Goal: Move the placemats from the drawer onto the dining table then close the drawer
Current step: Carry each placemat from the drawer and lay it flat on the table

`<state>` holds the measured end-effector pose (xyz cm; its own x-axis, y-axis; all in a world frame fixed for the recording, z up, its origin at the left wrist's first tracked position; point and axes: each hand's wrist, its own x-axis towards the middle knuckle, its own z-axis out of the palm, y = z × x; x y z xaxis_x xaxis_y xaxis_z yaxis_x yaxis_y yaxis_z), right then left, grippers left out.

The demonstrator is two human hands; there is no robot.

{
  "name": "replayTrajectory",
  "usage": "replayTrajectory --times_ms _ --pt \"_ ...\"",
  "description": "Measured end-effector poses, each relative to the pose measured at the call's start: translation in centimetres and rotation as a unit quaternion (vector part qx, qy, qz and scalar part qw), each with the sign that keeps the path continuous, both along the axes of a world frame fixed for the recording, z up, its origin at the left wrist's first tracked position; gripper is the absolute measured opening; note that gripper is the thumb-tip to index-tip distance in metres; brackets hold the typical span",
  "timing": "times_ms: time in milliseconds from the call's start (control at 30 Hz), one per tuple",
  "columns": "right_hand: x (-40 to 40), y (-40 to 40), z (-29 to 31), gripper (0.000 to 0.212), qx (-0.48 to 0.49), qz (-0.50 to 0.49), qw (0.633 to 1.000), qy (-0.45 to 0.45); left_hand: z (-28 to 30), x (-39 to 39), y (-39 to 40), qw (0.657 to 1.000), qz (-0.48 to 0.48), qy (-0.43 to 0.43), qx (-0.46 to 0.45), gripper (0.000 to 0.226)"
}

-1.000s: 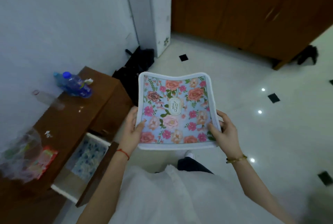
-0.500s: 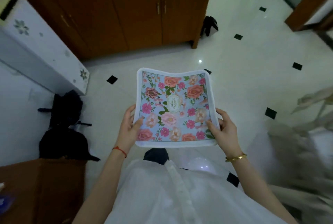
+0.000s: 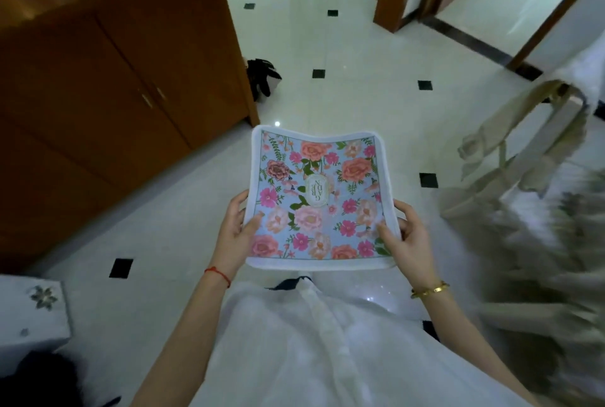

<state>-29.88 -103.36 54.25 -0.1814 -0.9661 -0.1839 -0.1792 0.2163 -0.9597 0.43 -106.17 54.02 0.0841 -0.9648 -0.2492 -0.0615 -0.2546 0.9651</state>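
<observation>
The person holds a floral placemat [image 3: 319,197] flat in front of the torso, above the white tiled floor [image 3: 360,86]. The placemat has a light blue field printed with pink and orange flowers, a white border, and a small oval label at its centre. Whether it is a single mat or a stack cannot be told from this view.

Left hand [image 3: 234,236]: grips the near left edge of the placemat, thumb lying on the printed top face, fingers curled underneath. A red string bracelet [image 3: 217,275] sits on this wrist.

Right hand [image 3: 406,239]: grips the near right edge of the placemat, thumb on the top face, fingers wrapped around the border. A gold bracelet [image 3: 429,289] sits on this wrist.

The far edge of the placemat sags slightly in the middle between its two raised corners.

Surroundings: a brown wooden cabinet [image 3: 114,79] with two door handles stands to the left of the placemat. A black object [image 3: 262,77] lies on the floor at the cabinet's far corner; its type cannot be told. A chair with a pale fabric cover [image 3: 523,151] stands to the right, blurred. A white unit with a flower motif [image 3: 32,315] shows at the lower left. The floor carries small black diamond inlays.
</observation>
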Motion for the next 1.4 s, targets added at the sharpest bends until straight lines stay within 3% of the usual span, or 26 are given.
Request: replayTrajectory --times_ms 333,767,1100,1400 --pt "-4.6 -10.2 0.4 0.041 0.008 -0.198 0.979 -0.037 1.2 -7.6 -21.3 0.981 -0.191 -0.015 0.011 0.046" --pt "-22.6 -22.7 2.4 0.044 -0.020 -0.387 0.922 -0.010 3.2 -32.5 -42.1 0.931 -0.364 0.000 -0.025 0.045" --pt "-36.0 -29.3 5.1 0.045 -0.052 -0.512 0.857 0.023 6.3 -53.4 -53.5 0.868 -0.492 0.028 -0.058 0.044" --pt "-44.8 -34.9 4.7 0.044 -0.061 -0.654 0.754 0.012 6.7 -72.2 -61.9 0.780 -0.623 0.049 -0.046 0.043"
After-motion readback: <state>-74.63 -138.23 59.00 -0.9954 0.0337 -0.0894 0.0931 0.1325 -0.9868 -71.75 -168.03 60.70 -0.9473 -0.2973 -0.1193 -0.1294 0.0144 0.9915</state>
